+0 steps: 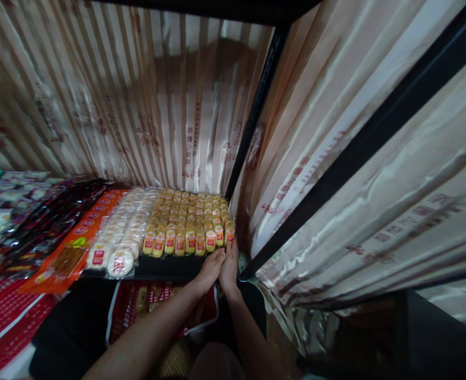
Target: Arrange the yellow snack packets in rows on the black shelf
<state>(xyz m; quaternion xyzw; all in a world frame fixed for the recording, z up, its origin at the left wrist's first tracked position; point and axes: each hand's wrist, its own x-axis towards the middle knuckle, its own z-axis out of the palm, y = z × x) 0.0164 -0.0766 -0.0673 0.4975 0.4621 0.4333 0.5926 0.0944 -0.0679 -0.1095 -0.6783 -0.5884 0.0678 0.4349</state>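
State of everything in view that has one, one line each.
Left hand: against the right hand; grip unclear.
Right hand: at the right front corner of the yellow packs; grip unclear.
Yellow packs: wrapped, standing in close rows.
White round packs: wrapped, in rows.
Orange packaging: printed side up.
Middle red basket: open-topped, holding packs.
Curtain: hanging in folds.

No wording can be made out with certainty: red-and-white labels on the oblong yellow clear-wrapped packets, red print on the round white clear-wrapped packet, round purple emblems on the flat orange plastic bag, and reddish Chinese-style characters along the pleated pale satiny curtain.
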